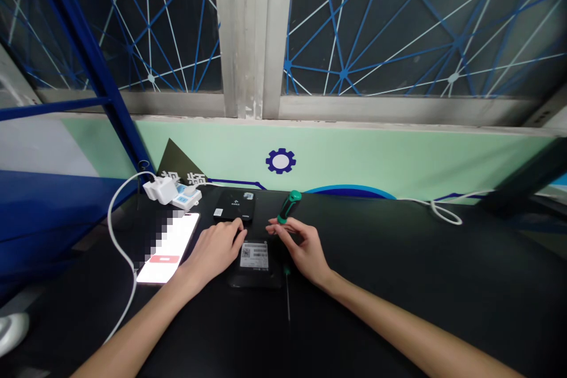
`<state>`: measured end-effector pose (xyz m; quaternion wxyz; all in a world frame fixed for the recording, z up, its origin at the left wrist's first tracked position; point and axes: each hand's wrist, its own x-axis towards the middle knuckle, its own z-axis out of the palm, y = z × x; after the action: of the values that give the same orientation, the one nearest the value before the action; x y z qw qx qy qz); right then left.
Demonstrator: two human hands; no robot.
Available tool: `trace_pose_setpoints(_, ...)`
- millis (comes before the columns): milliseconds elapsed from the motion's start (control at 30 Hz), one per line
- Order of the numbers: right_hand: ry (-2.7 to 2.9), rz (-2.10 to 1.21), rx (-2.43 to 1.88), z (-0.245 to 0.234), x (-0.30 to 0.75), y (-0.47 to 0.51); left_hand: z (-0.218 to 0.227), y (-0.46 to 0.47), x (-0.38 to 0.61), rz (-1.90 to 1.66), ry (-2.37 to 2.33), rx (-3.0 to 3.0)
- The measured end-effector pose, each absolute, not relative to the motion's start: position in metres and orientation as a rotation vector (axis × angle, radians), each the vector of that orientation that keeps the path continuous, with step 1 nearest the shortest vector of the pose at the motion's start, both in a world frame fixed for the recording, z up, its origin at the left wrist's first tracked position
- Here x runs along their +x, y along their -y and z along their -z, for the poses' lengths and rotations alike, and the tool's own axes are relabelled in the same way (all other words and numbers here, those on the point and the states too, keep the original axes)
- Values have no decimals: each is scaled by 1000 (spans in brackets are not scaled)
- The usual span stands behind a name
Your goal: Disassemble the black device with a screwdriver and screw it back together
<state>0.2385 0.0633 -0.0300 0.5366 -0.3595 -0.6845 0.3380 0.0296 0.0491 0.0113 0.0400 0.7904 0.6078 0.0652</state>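
Note:
My right hand (308, 248) grips a green-and-black screwdriver (289, 207) low down, by thumb and fingers, with its handle tilted up to the right. The screwdriver's tip cannot be made out behind the fingers. Below lies a flat black box (254, 279) with a white printed label on its upper face. My left hand (219, 245) rests at the box's upper left, its fingers bent and closed on that edge. Beside the box, under my right hand, lies a thin metal shaft (288, 298) with a green end; the rest of it is hidden.
Behind my hands is another flat black box (234, 205) with small stickers. A phone (170, 248) with a bright screen lies left of my left hand. A white power strip (183, 195) with a plug and cable (116, 230) stands behind it. Another white cable (443, 212) lies at back right.

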Motion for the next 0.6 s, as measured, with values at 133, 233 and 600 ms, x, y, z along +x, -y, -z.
trace_pose_setpoints(133, 1618, -807, -848, 29, 239, -64, -12, -49, 29, -195, -1862, 2415)
trace_pose_setpoints(233, 1603, -804, -860, 28, 238, -64, -12, -48, 30, -192, -1868, 2409)
trace_pose_setpoints(600, 1622, -780, -882, 29, 238, -62, -12, -48, 30, -183, -1868, 2413)
